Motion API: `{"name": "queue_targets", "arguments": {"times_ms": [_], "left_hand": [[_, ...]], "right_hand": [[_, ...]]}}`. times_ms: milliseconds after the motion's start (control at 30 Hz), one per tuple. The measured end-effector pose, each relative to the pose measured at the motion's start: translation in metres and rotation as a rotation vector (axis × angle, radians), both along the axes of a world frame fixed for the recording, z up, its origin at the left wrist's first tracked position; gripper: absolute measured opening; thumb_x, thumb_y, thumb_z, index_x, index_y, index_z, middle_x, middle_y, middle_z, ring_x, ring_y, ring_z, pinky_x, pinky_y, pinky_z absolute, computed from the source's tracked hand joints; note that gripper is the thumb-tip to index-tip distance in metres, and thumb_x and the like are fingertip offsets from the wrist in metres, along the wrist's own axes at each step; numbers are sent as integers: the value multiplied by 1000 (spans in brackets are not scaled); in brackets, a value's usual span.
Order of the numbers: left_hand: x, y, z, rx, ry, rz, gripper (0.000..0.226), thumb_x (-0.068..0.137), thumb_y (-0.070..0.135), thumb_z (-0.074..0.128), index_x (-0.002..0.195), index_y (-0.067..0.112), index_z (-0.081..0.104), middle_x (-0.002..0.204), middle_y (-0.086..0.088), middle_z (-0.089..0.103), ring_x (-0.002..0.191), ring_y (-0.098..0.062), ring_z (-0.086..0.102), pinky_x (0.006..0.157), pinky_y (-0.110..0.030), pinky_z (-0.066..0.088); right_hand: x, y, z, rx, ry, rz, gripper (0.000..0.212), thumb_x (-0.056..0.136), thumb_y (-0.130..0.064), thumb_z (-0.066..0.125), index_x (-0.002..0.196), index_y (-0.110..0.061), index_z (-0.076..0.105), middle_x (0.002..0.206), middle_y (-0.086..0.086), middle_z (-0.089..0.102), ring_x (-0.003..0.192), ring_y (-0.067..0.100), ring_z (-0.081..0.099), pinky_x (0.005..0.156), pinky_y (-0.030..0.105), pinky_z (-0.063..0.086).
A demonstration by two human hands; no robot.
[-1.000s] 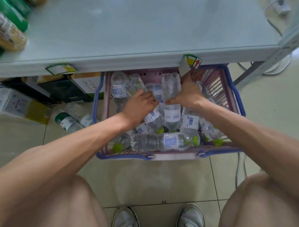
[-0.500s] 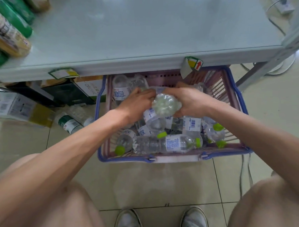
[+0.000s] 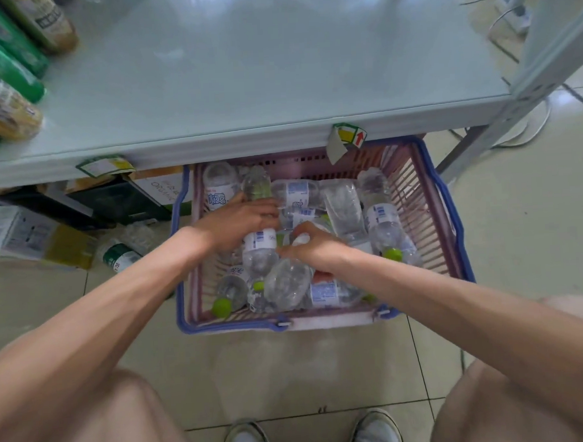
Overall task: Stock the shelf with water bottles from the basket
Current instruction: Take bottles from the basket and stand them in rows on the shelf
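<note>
Both hands are down in the basket point(image 3: 419, 198), close together but not touching, so the step in hand looks like picking stock, not placing it. The left hand point(image 3: 240, 223) lies over the pile with its fingers wrapped round a clear water bottle point(image 3: 259, 245) whose barcode label shows just below the knuckles. The right hand point(image 3: 314, 248) is curled tight on the pale end of a second bottle point(image 3: 301, 238); the hand hides the rest of it, so how firm that hold is I cannot tell.

The basket stands on the floor point(image 3: 517, 227), its far edge tucked under the front edge of the shelf point(image 3: 277, 71). The other water bottles point(image 3: 380, 217) lie jumbled on their sides in it, green caps pointing every way. None stands on the shelf in view; its left edge carries only green and tan drink bottles point(image 3: 6, 63), and a price tag point(image 3: 346, 140) hangs bent from the front edge above the basket.

The task seems barely begun. The next move calls for drawing each bottle free of its neighbours, lifting it clear of the basket rim and past the shelf's front edge, then turning it upright before setting it down. The bottles are smooth, so a loose grip may slip.
</note>
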State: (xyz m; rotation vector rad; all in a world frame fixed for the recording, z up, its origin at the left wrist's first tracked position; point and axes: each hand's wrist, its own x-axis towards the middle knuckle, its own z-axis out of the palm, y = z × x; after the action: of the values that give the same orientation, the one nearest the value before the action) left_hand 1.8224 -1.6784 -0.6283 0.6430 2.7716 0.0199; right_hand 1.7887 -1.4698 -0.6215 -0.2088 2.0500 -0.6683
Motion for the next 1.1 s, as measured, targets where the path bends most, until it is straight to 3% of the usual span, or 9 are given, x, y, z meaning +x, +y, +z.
{"name": "queue_targets", "arguments": {"times_ms": [167, 300, 367, 400, 467, 600, 833, 1000, 1100], "left_hand": [[2, 5, 23, 190, -146, 61, 62, 75, 10, 79, 127, 38, 59, 136, 15, 58, 131, -9, 50, 107, -39, 41], [11, 7, 72, 429, -319, 245, 57, 65, 38, 90, 114, 43, 62, 102, 24, 68, 88, 2, 65, 76, -21, 52], [16, 4, 96, 549, -363, 286, 43, 65, 35, 92, 97, 38, 63, 89, 16, 70, 77, -3, 66, 69, -23, 51], [18, 2, 107, 603, -387, 304, 40, 66, 28, 93, 93, 36, 64, 85, 15, 70, 75, -3, 66, 69, -22, 50], [19, -4, 124, 721, -438, 332, 42, 67, 14, 93, 99, 26, 68, 90, 10, 73, 82, -9, 70, 73, -26, 52], [19, -23, 146, 958, -409, 413, 59, 63, 2, 94, 115, 3, 66, 112, -10, 73, 106, -28, 69, 93, -35, 55], [12, -47, 162, 1219, -258, 473, 59, 50, 4, 87, 102, 31, 77, 101, 6, 78, 95, -12, 74, 81, -21, 57], [-14, -66, 185, 1348, 34, 611, 52, 53, 19, 90, 103, 22, 75, 103, -1, 77, 100, -22, 74, 90, -34, 57], [-39, -81, 199, 1384, 200, 723, 50, 62, 18, 86, 110, 9, 73, 108, -9, 76, 106, -30, 72, 99, -44, 54]], "right_hand": [[-17, 14, 37, -27, 3, 228, 44, 87, -54, 68, 126, -37, 60, 86, 0, 66, 65, 17, 62, 52, 23, 53], [-47, 38, 79, -114, -34, 491, 53, 91, -37, 71, 137, -52, 49, 131, -14, 61, 101, 7, 65, 82, 24, 57], [-63, 50, 90, -172, -96, 579, 71, 90, -26, 76, 144, -50, 38, 133, -30, 58, 97, -4, 67, 84, 22, 57], [-72, 56, 92, -195, -134, 581, 80, 87, -21, 80, 145, -49, 34, 136, -22, 59, 96, 5, 73, 85, 33, 61], [-88, 66, 97, -231, -189, 557, 87, 83, -13, 84, 144, -46, 31, 133, 9, 67, 103, 33, 74, 91, 56, 58], [-109, 78, 115, -444, -328, 464, 84, 83, 7, 77, 149, -24, 35, 125, 27, 69, 113, 49, 67, 96, 67, 50], [-129, 78, 144, -754, -173, 322, 83, 67, 11, 80, 144, -8, 56, 127, 27, 68, 109, 40, 72, 95, 49, 57], [-137, 50, 165, -990, -8, 157, 65, 66, 15, 75, 124, -13, 73, 114, 16, 77, 101, 29, 77, 89, 40, 61], [-138, 22, 173, -1086, 126, 35, 69, 67, 18, 71, 133, 0, 61, 118, 23, 74, 108, 38, 73, 97, 47, 57]]}}
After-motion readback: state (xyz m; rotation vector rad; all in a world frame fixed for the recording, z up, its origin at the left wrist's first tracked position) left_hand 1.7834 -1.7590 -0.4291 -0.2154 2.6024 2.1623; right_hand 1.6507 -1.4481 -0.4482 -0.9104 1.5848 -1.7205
